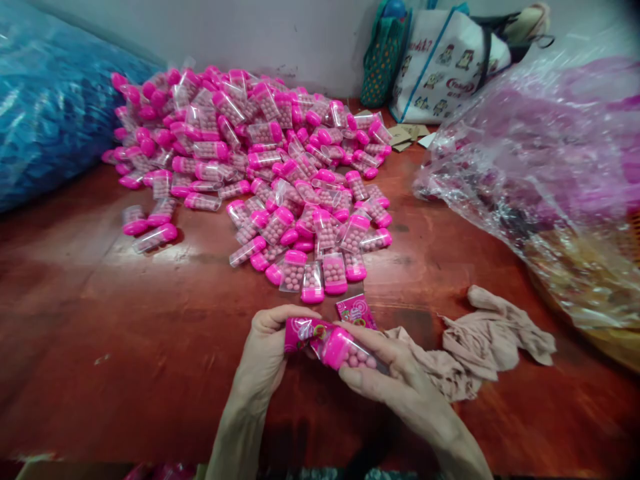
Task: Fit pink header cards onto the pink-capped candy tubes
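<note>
Just below the centre of the frame, a clear container with a glossy pink cap (336, 348) and round pink balls inside lies tilted in the right hand (397, 373), pinched between thumb and fingers. Its capped end meets a shiny magenta printed wrapper (301, 333), which the left hand (263, 347) grips between thumb and fingers; whether the cap is inside the wrapper's mouth or only against it, I cannot tell. Most of the container's clear body is uncovered, so the two look only partly joined at best. A second printed wrapper (356, 310) lies flat just beyond the hands. Above, the large heap of similar containers (280, 160), flattened and round-shouldered, shows bare plastic, seemingly all unwrapped. Crumpled beige cloth (485, 333) lies right of the hands on the smooth, reddish-brown table (150, 340). A bulging blue plastic bag (50, 113) fills the upper left; a wrinkled, transparent bag (500, 160) spreads across the right.
</note>
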The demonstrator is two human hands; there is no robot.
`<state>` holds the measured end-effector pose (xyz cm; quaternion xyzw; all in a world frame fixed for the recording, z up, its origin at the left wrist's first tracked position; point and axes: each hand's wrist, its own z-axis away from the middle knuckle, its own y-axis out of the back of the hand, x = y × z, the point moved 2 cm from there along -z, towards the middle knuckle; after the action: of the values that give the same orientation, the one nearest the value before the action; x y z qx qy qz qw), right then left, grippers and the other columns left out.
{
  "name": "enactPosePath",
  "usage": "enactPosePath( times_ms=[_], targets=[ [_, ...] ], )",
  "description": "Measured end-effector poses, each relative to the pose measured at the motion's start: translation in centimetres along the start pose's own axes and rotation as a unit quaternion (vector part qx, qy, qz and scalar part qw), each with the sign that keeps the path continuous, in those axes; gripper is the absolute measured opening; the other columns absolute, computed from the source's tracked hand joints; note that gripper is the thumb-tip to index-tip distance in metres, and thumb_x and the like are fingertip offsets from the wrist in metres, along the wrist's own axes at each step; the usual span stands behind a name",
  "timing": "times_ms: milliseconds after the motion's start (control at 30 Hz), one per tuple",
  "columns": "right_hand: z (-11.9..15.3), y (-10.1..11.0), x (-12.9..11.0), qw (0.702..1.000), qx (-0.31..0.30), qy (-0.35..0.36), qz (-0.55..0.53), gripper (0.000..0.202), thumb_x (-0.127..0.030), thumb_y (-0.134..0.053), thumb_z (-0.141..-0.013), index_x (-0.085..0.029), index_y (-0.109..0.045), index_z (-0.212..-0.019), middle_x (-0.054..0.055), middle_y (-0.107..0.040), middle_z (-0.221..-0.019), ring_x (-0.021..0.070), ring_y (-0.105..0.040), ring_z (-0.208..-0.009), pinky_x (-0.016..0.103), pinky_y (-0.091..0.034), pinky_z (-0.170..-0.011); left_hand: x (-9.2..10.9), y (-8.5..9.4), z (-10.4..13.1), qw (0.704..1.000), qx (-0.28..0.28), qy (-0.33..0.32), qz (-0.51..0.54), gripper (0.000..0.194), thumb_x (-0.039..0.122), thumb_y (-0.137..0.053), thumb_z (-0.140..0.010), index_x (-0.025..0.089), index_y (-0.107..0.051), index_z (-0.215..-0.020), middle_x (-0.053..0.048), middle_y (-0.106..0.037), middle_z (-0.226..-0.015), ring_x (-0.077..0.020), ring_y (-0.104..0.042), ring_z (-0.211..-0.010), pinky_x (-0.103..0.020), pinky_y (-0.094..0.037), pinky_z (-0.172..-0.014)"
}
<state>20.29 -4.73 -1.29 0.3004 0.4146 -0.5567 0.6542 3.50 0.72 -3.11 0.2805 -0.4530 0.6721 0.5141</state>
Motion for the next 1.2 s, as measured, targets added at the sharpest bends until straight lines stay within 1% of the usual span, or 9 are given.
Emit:
enactPosePath(
  times_ms=[100, 200, 400, 567, 700, 900, 967, 1067, 1200],
  targets=[
    [0.1, 0.5, -0.5, 0.999, -0.03, -0.021, -0.016, 0.044, -0.032, -0.067, -0.076, -0.031, -0.058, -0.119, 0.004, -0.06, -0.116, 0.0261, -0.054, -0.107, 0.041, -0.042, -0.092, 0.1, -0.1, 0.1, 1.0, 0.003, 0.0, -0.006, 0.011, 0.006, -0.071, -0.053, 0.015, -0.073, -0.061, -0.004, -0.069, -0.056, -0.011, -0.059, -0.049, -0.017, -0.047, -0.049],
    [0.0, 0.7, -0.7, 0.998, -0.047, -0.009, -0.031, 0.047, -0.029, -0.07, -0.073, -0.028, -0.059, -0.119, 0.005, -0.059, -0.117, 0.0252, -0.054, -0.106, 0.041, -0.042, -0.092, 0.1, -0.2, 0.0, 1.0, 0.018, 0.006, 0.023, 0.01, 0.008, -0.072, -0.052, 0.015, -0.073, -0.059, -0.002, -0.067, -0.052, -0.0098, -0.056, -0.045, -0.017, -0.046, -0.046],
    [-0.2, 0.5, 0.2, 0.999, -0.045, 0.005, -0.029, 0.039, -0.029, -0.068, -0.074, -0.029, -0.063, -0.113, 0.001, -0.063, -0.099, 0.0185, -0.056, -0.086, 0.028, -0.046, -0.073, 0.1, 0.0, 0.1, 1.0, 0.005, 0.012, 0.023, 0.009, 0.007, -0.073, -0.052, 0.015, -0.072, -0.058, -0.002, -0.067, -0.052, -0.0093, -0.056, -0.043, -0.017, -0.045, -0.043],
    [-0.2, 0.6, 0.7, 0.998, -0.041, 0.046, 0.017, 0.035, -0.028, -0.069, -0.073, -0.027, -0.066, -0.109, 0.001, -0.062, -0.097, 0.0178, -0.055, -0.08, 0.027, -0.044, -0.07, 0.0, 0.1, 0.2, 1.0, -0.012, 0.001, -0.006, 0.012, 0.006, -0.074, -0.052, 0.015, -0.073, -0.06, -0.002, -0.069, -0.056, -0.0091, -0.057, -0.048, -0.015, -0.046, -0.048],
    [-0.4, 0.5, 0.4, 0.995, -0.06, 0.059, 0.051, 0.038, -0.027, -0.068, -0.074, -0.027, -0.064, -0.111, 0.001, -0.063, -0.09, 0.0181, -0.056, -0.078, 0.028, -0.044, -0.071, -0.1, 0.1, 0.2, 1.0, -0.004, -0.003, -0.009, 0.013, 0.005, -0.074, -0.053, 0.015, -0.073, -0.061, -0.002, -0.069, -0.055, -0.0092, -0.058, -0.047, -0.015, -0.046, -0.048],
    [-0.8, 0.7, 0.4, 0.994, -0.043, 0.081, 0.056, 0.036, -0.029, -0.068, -0.074, -0.027, -0.065, -0.11, 0.001, -0.064, -0.094, 0.0211, -0.057, -0.087, 0.035, -0.043, -0.081, 0.0, 0.1, 0.4, 0.998, -0.05, 0.024, -0.008, 0.006, 0.009, -0.072, -0.058, 0.014, -0.072, -0.062, -0.002, -0.066, -0.051, -0.0103, -0.055, -0.037, -0.017, -0.044, -0.037],
    [-0.8, 0.8, 0.7, 0.997, -0.029, 0.064, 0.044, 0.035, -0.03, -0.068, -0.075, -0.026, -0.065, -0.11, 0.001, -0.065, -0.093, 0.0209, -0.058, -0.086, 0.034, -0.045, -0.08, 0.1, 0.3, 0.3, 0.999, -0.039, 0.034, 0.004, 0.005, 0.009, -0.072, -0.058, 0.013, -0.071, -0.062, -0.003, -0.066, -0.051, -0.0108, -0.055, -0.036, -0.018, -0.044, -0.034],
    [-0.7, 0.9, 0.9, 0.997, 0.035, 0.046, 0.044, 0.035, -0.037, -0.062, -0.08, -0.026, -0.062, -0.113, 0.001, -0.066, -0.088, 0.0191, -0.06, -0.079, 0.03, -0.047, -0.07, 0.1, 0.5, 0.1, 0.999, -0.013, 0.032, 0.024, 0.011, 0.011, -0.071, -0.061, 0.013, -0.071, -0.071, -0.004, -0.067, -0.055, -0.0126, -0.057, -0.038, -0.018, -0.045, -0.034],
    [-0.6, 0.6, 0.4, 0.969, 0.16, 0.075, 0.175, 0.04, -0.042, -0.049, -0.087, -0.027, -0.051, -0.124, 0.001, -0.066, -0.078, 0.0193, -0.061, -0.07, 0.029, -0.043, -0.064, 0.0, 0.7, 0.0, 0.999, 0.005, 0.027, 0.039, 0.02, 0.012, -0.074, -0.058, 0.014, -0.072, -0.077, -0.007, -0.07, -0.063, -0.016, -0.062, -0.046, -0.02, -0.048, -0.037]
  ],
)
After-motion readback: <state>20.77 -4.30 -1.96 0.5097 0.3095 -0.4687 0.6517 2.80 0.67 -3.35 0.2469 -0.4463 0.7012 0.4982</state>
